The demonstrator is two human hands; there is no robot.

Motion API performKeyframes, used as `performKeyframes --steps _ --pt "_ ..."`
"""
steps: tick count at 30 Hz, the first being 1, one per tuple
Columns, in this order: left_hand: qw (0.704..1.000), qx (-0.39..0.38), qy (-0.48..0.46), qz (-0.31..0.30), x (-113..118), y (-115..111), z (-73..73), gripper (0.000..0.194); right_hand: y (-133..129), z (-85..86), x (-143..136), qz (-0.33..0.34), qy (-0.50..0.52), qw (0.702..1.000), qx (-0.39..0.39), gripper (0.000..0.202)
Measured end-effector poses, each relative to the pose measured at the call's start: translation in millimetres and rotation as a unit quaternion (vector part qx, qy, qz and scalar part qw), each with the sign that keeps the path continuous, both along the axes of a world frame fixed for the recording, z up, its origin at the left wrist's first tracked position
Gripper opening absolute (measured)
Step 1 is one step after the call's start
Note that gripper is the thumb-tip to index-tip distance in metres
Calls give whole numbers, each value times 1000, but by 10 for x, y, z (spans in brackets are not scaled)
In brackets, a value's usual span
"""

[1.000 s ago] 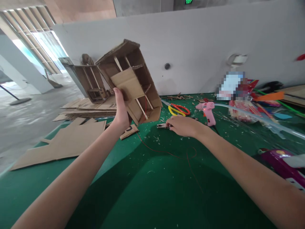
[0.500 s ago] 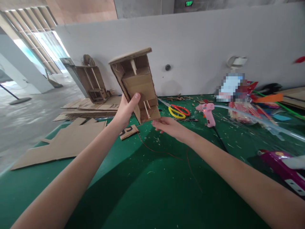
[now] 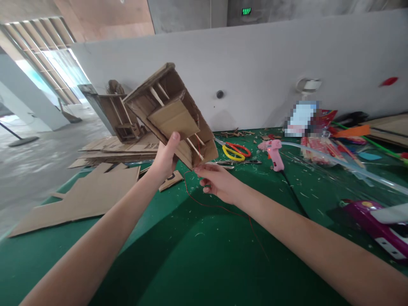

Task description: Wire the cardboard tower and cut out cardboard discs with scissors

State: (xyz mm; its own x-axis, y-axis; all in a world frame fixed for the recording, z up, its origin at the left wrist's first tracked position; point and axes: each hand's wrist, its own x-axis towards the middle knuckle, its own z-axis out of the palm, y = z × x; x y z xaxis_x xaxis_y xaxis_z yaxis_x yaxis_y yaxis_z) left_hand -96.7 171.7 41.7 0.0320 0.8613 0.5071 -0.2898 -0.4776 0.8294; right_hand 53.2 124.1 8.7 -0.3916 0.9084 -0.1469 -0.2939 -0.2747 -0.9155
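Observation:
My left hand (image 3: 167,158) grips an open-fronted cardboard box (image 3: 174,117) by its left side, thumb on the inner panel. The box is tilted in mid-air, with thin pale sticks spanning its inside at both ends. At its lower corner my right hand (image 3: 216,180) pinches a thin red string (image 3: 207,205). Part of the string runs up inside the box; the rest trails over the green table, passing under my right forearm. The exact grip at the fingertips is small and partly hidden. A small cardboard piece (image 3: 171,181) lies below the box.
Scissors (image 3: 234,151) with red and yellow handles lie behind my right hand. A pink glue gun (image 3: 274,155) stands to their right. Flat cardboard (image 3: 95,191) covers the left. A purple device (image 3: 372,225) sits at right, a phone (image 3: 301,119) by the wall.
The box has tilted further, its top leaning left. My right hand has moved slightly left and down to the box's lower corner, and the string now shows rising from the fingers.

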Motion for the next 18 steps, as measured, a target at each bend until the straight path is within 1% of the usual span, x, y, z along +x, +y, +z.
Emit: performKeyframes --steps 4,6,8,11,13,14,16,18 --pt "1000 12 -2 18 -15 16 -32 70 -12 21 -12 -22 -63 997 30 13" --pt "999 17 8 32 -46 36 -46 70 -13 34 -1 -16 -93 994 53 11" --pt "999 22 25 43 -93 68 -65 69 -8 41 27 4 -99 992 79 9" --pt "995 41 64 70 -188 128 -92 70 18 51 101 65 -68 989 116 8" --pt "989 63 97 89 -250 156 -93 74 52 65 171 99 -25 987 124 7" --pt "986 74 114 96 -275 162 -84 76 76 74 210 106 -2 987 124 7" --pt "980 96 141 105 -308 158 -53 77 132 94 296 92 38 988 120 9" --pt "975 112 161 108 -321 140 -13 77 188 112 389 61 61 990 116 12"
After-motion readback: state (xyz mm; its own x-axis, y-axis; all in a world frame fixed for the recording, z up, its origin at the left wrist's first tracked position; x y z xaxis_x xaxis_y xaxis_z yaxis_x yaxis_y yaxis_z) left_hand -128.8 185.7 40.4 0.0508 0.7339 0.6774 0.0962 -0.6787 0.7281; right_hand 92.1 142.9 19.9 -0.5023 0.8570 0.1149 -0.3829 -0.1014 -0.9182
